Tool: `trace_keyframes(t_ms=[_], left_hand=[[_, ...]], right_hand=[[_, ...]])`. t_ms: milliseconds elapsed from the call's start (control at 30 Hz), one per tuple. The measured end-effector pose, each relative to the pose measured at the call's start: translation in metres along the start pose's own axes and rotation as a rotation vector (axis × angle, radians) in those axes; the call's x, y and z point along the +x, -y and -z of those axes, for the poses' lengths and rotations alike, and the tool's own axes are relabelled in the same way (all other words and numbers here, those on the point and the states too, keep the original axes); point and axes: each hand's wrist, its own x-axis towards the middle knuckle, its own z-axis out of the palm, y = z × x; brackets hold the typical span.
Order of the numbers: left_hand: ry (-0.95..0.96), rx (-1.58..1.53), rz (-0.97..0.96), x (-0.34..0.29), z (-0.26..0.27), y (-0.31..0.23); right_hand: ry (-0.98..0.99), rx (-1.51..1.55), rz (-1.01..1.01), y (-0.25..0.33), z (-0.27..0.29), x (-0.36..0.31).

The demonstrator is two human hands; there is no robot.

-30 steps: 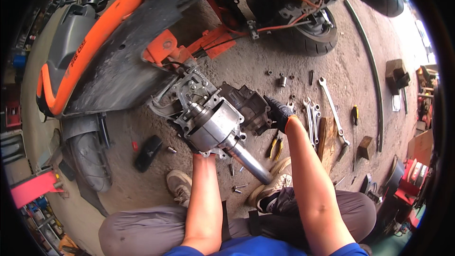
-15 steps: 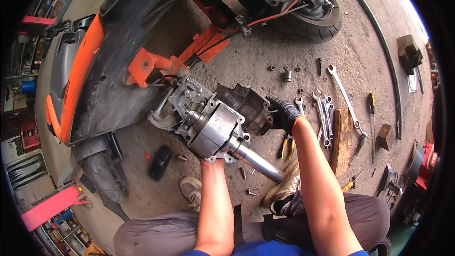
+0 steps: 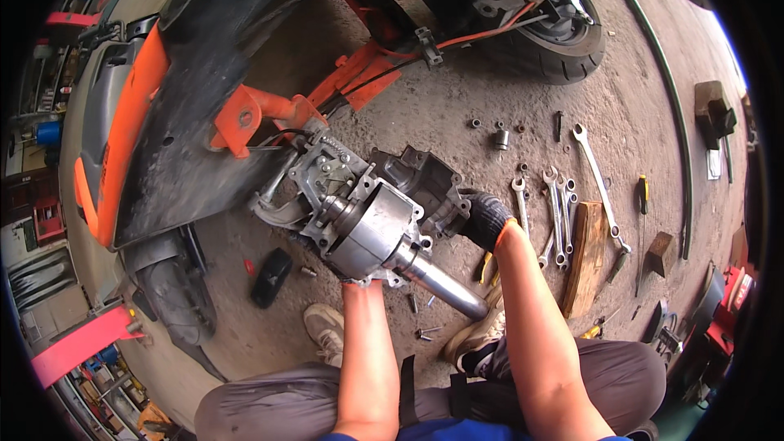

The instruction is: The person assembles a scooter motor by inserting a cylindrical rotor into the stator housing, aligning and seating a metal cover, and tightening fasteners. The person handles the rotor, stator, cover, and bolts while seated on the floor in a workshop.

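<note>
A grey metal engine-like unit (image 3: 367,233), with a round drum and a long shiny tube (image 3: 445,284) pointing toward my right shoe, hangs by the orange bracket (image 3: 242,118) of the vehicle. My left hand (image 3: 346,281) reaches beneath this unit; only the wrist and glove edge show, and its fingers are hidden. Right beside the unit is a dark cast-metal housing (image 3: 425,186), its hollow side facing up. My right hand (image 3: 483,220), in a dark knitted glove, closes round the near right corner of that housing.
Several wrenches (image 3: 557,212) lie right of my right hand, beside a wooden block (image 3: 586,260). Sockets (image 3: 501,140), a yellow-handled screwdriver (image 3: 643,194) and loose bolts (image 3: 426,333) are on the rough floor. A scooter-like vehicle's wheel (image 3: 563,41) stands at the back.
My right hand has come nearer and a little left, its wrist more bent, still at the housing's corner. The view has shifted slightly; my left arm stays under the unit.
</note>
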Motion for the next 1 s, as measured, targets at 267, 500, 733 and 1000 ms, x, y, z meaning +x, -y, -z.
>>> trace_keyframes(t_ms=[267,500,733,1000], left_hand=[[-0.088,0.432,-0.209,-0.010,-0.037,0.003],[-0.121,-0.033,-0.106,-0.020,-0.061,-0.016],[0.121,0.322,-0.255,-0.010,-0.014,-0.008],[-0.029,-0.386,-0.167,-0.006,-0.034,-0.015]], right_hand=[[-0.162,1.177,-0.216,0.036,0.015,-0.008],[-0.340,-0.486,0.330,0.031,0.059,-0.016],[-0.340,-0.896,0.233,0.059,0.068,-0.033],[-0.414,0.614,0.107,0.102,0.073,-0.050]])
